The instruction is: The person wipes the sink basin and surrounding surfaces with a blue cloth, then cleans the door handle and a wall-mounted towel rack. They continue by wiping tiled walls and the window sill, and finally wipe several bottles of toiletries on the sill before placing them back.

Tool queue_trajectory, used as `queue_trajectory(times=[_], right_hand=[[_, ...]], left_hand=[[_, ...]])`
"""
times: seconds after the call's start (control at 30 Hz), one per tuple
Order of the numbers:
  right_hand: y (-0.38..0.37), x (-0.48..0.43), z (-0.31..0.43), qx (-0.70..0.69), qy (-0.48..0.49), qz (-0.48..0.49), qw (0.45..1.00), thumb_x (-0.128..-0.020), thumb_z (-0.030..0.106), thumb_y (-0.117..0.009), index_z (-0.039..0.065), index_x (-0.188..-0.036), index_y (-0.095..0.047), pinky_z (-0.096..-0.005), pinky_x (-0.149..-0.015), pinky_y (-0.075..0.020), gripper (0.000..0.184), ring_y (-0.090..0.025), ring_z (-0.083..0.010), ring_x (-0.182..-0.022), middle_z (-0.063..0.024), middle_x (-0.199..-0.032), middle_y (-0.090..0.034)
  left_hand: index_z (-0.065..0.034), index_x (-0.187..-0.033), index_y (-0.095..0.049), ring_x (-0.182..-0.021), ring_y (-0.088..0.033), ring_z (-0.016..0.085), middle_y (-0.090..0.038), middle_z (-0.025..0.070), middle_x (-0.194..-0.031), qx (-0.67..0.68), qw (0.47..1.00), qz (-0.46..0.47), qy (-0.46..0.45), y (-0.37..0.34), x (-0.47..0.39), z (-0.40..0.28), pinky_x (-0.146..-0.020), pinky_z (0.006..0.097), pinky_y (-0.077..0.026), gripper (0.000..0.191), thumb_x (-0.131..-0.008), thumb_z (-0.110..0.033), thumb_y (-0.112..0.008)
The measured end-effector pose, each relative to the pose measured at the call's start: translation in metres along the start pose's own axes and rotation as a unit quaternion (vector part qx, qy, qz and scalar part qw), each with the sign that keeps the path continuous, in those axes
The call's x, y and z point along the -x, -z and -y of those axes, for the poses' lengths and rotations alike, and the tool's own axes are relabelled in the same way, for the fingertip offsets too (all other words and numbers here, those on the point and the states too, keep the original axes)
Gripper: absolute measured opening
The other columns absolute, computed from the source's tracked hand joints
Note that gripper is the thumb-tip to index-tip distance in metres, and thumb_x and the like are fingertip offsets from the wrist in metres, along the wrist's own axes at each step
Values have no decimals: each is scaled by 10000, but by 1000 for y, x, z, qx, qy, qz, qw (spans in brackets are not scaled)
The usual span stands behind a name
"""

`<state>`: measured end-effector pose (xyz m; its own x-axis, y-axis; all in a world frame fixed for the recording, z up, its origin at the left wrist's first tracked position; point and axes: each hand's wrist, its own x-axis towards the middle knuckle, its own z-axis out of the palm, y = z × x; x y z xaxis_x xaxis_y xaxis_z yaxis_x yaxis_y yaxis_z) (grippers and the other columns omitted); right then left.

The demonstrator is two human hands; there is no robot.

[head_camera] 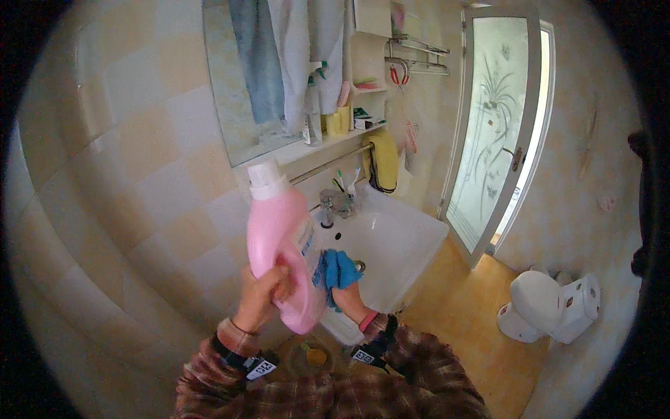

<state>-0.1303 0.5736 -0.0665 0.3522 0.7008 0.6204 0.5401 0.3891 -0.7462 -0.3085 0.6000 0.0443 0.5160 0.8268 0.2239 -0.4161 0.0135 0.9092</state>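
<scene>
A large pink plastic bottle point(277, 225) with a white cap stands nearly upright in the air, tilted a little, over the near left side of the white washbasin point(403, 225). My left hand point(264, 293) is closed around its handle. A blue cloth point(340, 269) is in my right hand point(349, 301) and lies against the labelled side of the bottle; the cloth hides most of my right fingers. Behind the bottle, a metal faucet point(337, 201) sits at the back of the basin, near several toothbrushes point(341, 180).
Above the basin, a white shelf point(335, 139) holds a spray bottle point(313, 118) and yellow containers point(337, 121). A yellow towel point(384, 160) hangs from the rail. A frosted glass door point(492, 125) stands ajar at the right, with a white toilet point(539, 301) nearer. A round container point(311, 361) is below me.
</scene>
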Motion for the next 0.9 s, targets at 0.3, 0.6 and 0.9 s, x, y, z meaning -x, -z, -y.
queue_trajectory(times=[0.3, 0.6, 0.9], right_hand=[[36, 59, 8, -111, -115, 142, 977, -883, 51, -477, 16, -1300, -444, -379, -1029, -353, 420, -453, -260, -1211, -142, -1304, -481], [109, 104, 26, -17, -177, 103, 979, -883, 223, -576, 62, -1223, -529, -425, -1008, -372, 379, -485, -306, -1174, -122, -1252, -522], [157, 149, -3, 217, -102, -6, 971, -897, 237, -571, 91, -1192, -536, -435, -973, -406, 331, -517, -288, -1132, -99, -1205, -553]], left_hand=[[-8, -711, -603, -490, -512, 112, -561, 27, -594, -235, 935, -74, -254, 20, -115, -97, -445, 263, -375, 232, -766, -230, -644], [49, -790, -616, -548, -546, 132, -587, 65, -650, -218, 926, -91, -293, 9, -217, -133, -490, 279, -431, 215, -736, -160, -615], [55, -818, -648, -547, -597, 166, -624, 106, -655, -248, 911, -97, -313, 30, -293, -123, -478, 318, -464, 267, -721, -193, -630]])
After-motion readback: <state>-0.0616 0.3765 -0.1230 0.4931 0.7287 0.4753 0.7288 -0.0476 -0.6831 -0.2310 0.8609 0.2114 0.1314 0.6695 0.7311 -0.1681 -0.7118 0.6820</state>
